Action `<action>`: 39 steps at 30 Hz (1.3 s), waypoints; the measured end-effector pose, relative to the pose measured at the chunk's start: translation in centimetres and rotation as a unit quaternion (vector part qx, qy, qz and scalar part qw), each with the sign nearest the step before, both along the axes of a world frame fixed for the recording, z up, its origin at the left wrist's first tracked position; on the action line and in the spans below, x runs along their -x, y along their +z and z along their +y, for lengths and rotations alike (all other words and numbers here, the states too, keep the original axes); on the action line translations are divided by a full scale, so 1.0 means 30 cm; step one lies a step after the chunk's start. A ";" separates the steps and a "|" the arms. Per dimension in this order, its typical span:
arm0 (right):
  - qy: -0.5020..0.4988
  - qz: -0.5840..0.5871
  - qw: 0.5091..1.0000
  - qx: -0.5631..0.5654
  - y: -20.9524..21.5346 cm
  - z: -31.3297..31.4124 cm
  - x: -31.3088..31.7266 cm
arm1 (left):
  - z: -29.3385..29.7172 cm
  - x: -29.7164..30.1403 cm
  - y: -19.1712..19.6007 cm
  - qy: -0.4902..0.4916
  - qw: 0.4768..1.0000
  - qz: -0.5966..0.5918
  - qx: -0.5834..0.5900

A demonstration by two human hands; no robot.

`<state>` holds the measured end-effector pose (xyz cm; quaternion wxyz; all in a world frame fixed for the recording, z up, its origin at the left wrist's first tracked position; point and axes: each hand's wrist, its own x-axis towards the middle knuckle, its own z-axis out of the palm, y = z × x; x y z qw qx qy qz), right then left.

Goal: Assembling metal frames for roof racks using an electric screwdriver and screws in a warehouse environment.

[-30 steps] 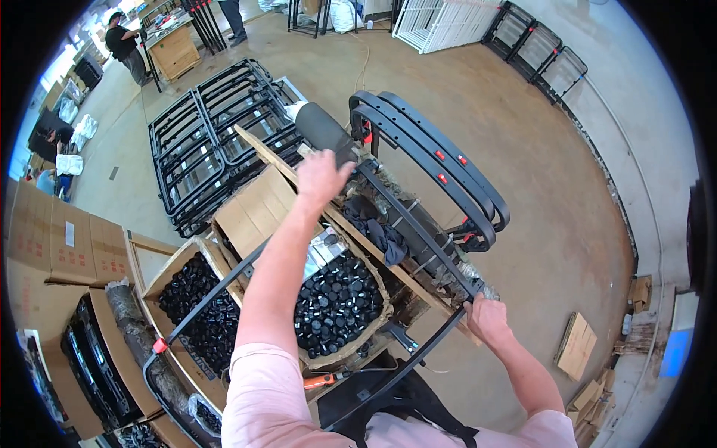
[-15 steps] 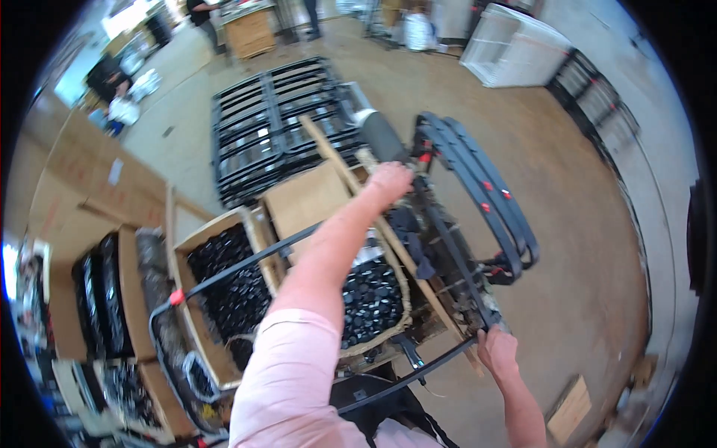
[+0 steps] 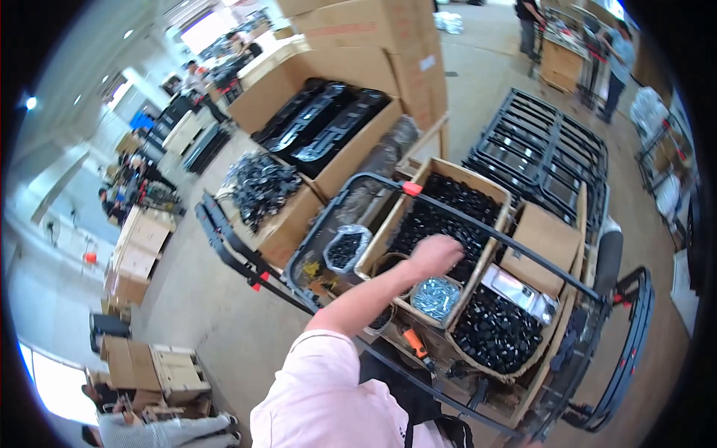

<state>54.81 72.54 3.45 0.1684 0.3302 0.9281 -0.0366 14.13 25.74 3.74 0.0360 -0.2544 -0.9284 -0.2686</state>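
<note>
My left hand (image 3: pixel 437 255) is over the wooden-sided box (image 3: pixel 371 257) of small black plastic-looking parts (image 3: pixel 470 198). Its fingers are blurred and partly hidden among the parts, so what they hold cannot be told. At the lower edge, only a sliver of my right hand (image 3: pixel 532 443) shows, close to a corner of the black tubular frame (image 3: pixel 515 245). The frame lies across the boxes and has a red corner piece (image 3: pixel 411 188). Beside my left forearm sits a tub of silvery screws (image 3: pixel 435 299). A second box holds black round parts (image 3: pixel 499 332).
Black slatted racks (image 3: pixel 545 142) are stacked beyond the boxes. Curved black rails (image 3: pixel 627 351) stick out at the right. An orange-handled tool (image 3: pixel 414 343) lies near my body. A carton (image 3: pixel 351 160) holds black wrapped panels at far left. Other people (image 3: pixel 618 67) stand farther off.
My left hand has let go of the frame's far right corner and moved left to the box of black parts. My view has swung left. My right hand has dropped almost out of view.
</note>
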 end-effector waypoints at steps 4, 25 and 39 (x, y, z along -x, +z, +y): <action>0.043 0.000 0.999 0.011 0.059 -0.033 0.074 | -0.619 -0.054 0.034 0.267 0.961 0.030 -0.058; -0.048 -0.067 0.996 0.032 0.268 -0.686 -0.031 | -2.353 0.236 -0.028 0.777 0.559 -0.261 -0.125; 0.022 -0.080 0.996 0.022 0.403 -1.067 0.399 | -2.319 0.149 0.227 0.778 0.554 -0.096 -0.281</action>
